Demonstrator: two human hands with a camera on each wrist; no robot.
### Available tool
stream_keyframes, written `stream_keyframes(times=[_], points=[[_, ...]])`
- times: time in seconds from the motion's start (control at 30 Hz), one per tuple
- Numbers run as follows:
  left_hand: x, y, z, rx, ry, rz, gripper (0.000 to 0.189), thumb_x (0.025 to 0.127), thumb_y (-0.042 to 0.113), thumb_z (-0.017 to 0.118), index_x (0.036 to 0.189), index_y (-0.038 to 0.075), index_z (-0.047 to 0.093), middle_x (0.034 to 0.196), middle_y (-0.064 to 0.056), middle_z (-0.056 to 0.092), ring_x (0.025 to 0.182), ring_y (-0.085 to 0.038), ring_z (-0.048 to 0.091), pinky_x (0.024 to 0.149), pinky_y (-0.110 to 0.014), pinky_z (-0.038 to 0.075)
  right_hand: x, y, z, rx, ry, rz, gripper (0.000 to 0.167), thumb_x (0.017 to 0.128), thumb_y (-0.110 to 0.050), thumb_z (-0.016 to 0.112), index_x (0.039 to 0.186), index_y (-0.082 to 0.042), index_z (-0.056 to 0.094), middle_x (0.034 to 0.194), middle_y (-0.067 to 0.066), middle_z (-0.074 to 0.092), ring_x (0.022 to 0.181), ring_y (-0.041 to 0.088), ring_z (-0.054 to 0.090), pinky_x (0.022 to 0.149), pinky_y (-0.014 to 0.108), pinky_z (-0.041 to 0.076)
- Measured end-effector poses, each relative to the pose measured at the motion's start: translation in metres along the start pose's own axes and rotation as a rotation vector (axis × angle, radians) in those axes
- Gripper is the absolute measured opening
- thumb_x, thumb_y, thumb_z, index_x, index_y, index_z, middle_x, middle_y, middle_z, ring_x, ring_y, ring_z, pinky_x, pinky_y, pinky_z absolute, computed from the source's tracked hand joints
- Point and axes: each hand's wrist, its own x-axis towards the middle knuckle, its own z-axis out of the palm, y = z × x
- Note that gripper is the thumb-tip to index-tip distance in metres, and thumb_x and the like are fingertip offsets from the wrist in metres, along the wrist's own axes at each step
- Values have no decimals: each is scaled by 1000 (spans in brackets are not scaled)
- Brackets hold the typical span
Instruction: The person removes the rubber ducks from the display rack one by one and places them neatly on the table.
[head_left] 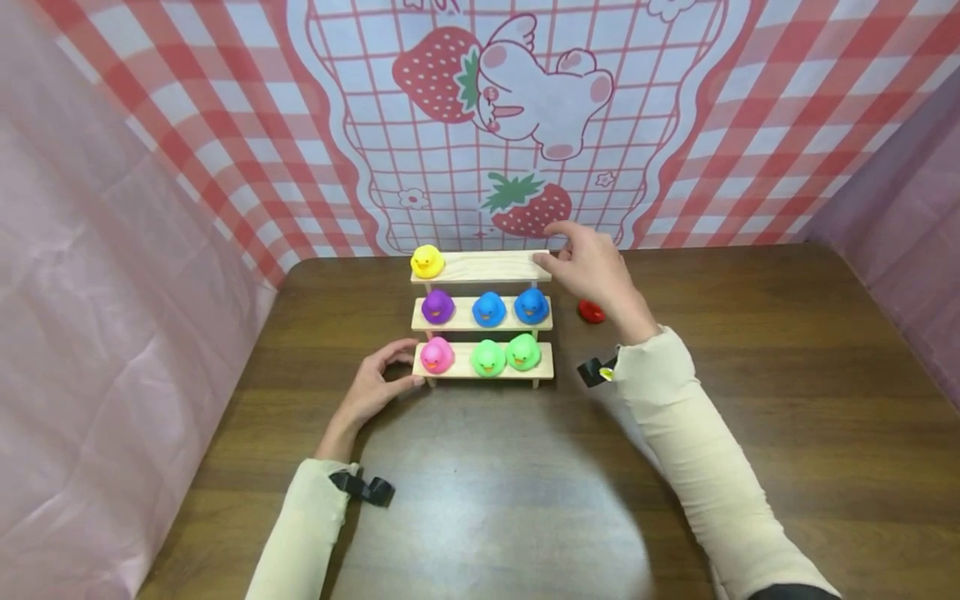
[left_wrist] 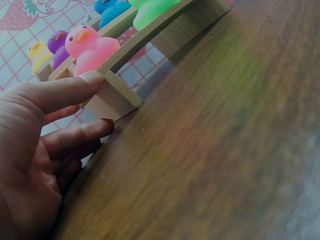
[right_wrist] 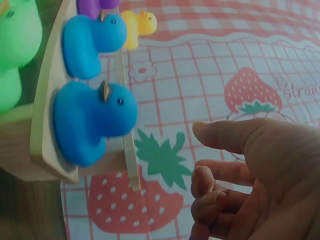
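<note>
A three-step wooden rack (head_left: 483,267) holds small rubber ducks. On its top step a yellow duck (head_left: 427,262) sits at the left end. The middle step bears a purple duck (head_left: 437,307) and two blue ducks (right_wrist: 92,122); the bottom one, a pink duck (left_wrist: 90,50) and two green ducks (head_left: 489,358). My left hand (head_left: 372,383) holds the bottom step's left end, thumb at the front corner and fingers behind. Beside the top step's right end, my right hand (head_left: 596,268) hovers with thumb and index finger apart, nothing between them.
A red duck (head_left: 591,312) lies on the wooden table (head_left: 465,467) right of the rack, partly hidden by my right hand. Behind the rack hangs a checked cloth (head_left: 360,183) with strawberry prints. Pink curtains (head_left: 97,333) flank the table.
</note>
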Motion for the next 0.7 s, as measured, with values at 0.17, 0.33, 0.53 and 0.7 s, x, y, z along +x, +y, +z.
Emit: stream_keyframes(times=[0.17, 0.33, 0.53, 0.7], points=[[0, -1, 0, -5, 2, -1, 60, 79, -3, 78, 135, -1, 57, 112, -31, 69, 104, -4, 60, 112, -44, 34, 4, -10, 6, 2, 7, -28, 53, 93, -37, 68, 139, -13, 57, 64, 2, 52, 54, 16, 44, 50, 29, 33], [0, 1, 0, -4, -2, 8, 60, 79, -3, 78, 135, -2, 57, 112, -31, 70, 105, -8, 61, 113, -49, 34, 7, -21, 10, 8, 4, -39, 54, 92, -38, 69, 139, -14, 57, 64, 1, 51, 54, 16, 44, 51, 30, 33], [-1, 2, 0, 4, -2, 17, 60, 80, -2, 77, 136, -2, 56, 112, -31, 69, 104, -5, 61, 112, -47, 34, 12, -34, 15, 17, -23, -50, 55, 93, -40, 68, 140, -14, 57, 68, 2, 54, 56, 16, 48, 52, 30, 35], [-1, 1, 0, 2, -2, 15, 59, 80, -3, 77, 135, -2, 56, 112, -31, 69, 104, -5, 60, 112, -47, 34, 18, -44, 20, 4, -27, -74, 53, 92, -40, 68, 138, -14, 59, 80, 5, 63, 68, 18, 54, 59, 31, 40]])
